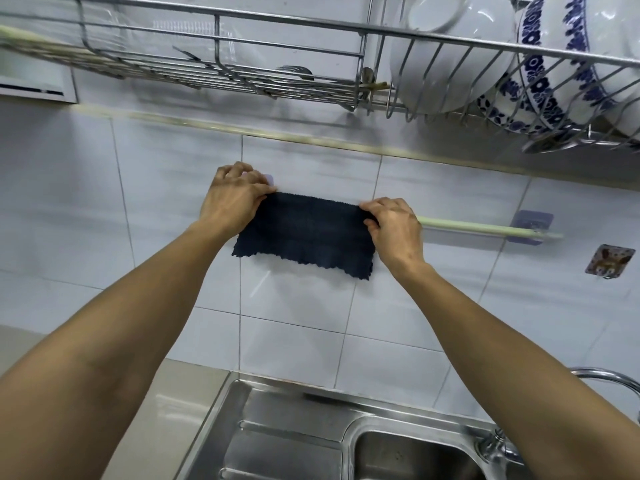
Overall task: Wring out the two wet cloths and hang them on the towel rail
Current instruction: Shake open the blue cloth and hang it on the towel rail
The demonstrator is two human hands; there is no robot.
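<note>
On the tiled wall above the sink, one dark navy cloth (304, 233) hung folded over the pale towel rail (485, 228), its scalloped lower edge hanging free against the tiles.

Left hand (233, 199): placed at the cloth's upper left corner, fingers (232, 169) curled over the top edge where the cloth met the rail; thumb side pinched the fabric.

Right hand (393, 225): placed at the upper right corner, fingers (377, 206) curled and gripping the cloth's top edge against the rail. Between my two hands the cloth lay spread flat and fairly taut.

Rail: ran rightward from under my right hand to a clear purple-tinted adhesive bracket (531, 225); a matching bracket (268, 180) showed just behind my left hand.

Second cloth: I could not see it anywhere in view.

Other items noted:
- Adhesive hook (609, 261) with a small printed picture, on the tiles below and right of the rail's end.
- Steel dish rack (221, 67), wall-mounted overhead, holding white bowls (450, 46) and blue-patterned plates (554, 64) at its right end.
- Stainless sink (311, 434), directly below, with a drainer section on the left and a basin on the right.
- Chrome tap (609, 377), at the right edge.
- Beige worktop (162, 403), left of the sink.
</note>
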